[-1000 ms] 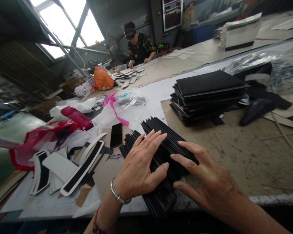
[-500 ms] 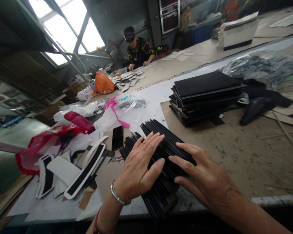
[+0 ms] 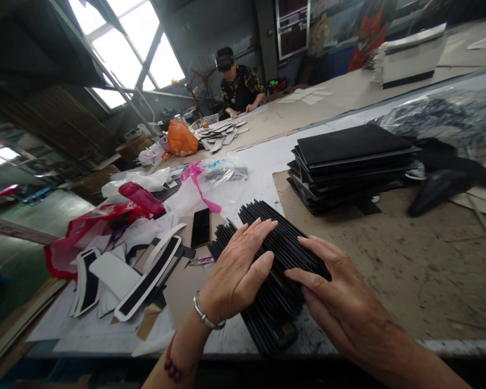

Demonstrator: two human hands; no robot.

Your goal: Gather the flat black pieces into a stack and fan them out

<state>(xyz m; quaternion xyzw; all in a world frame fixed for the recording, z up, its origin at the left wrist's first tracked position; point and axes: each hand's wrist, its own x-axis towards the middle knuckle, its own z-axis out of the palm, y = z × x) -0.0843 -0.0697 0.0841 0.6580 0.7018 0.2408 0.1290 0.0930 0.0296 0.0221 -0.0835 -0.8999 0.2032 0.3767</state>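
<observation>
A row of thin black strips (image 3: 281,246) lies fanned at the near edge of the desk (image 3: 409,265). The left hand (image 3: 237,267) rests palm-down on top, fingers straight and close together. The right hand (image 3: 340,302) presses flat against the row's right side, fingers extended, gripping nothing. Writing on the wall board (image 3: 291,24) is too blurred to read.

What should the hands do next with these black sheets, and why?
Probably push both hands inward to square the black sheets into one tight pack. The left hand lies flat on top, the right hand rests against their right side, and the sheets are fanned out in two loose bunches near the edge of the table.
</observation>
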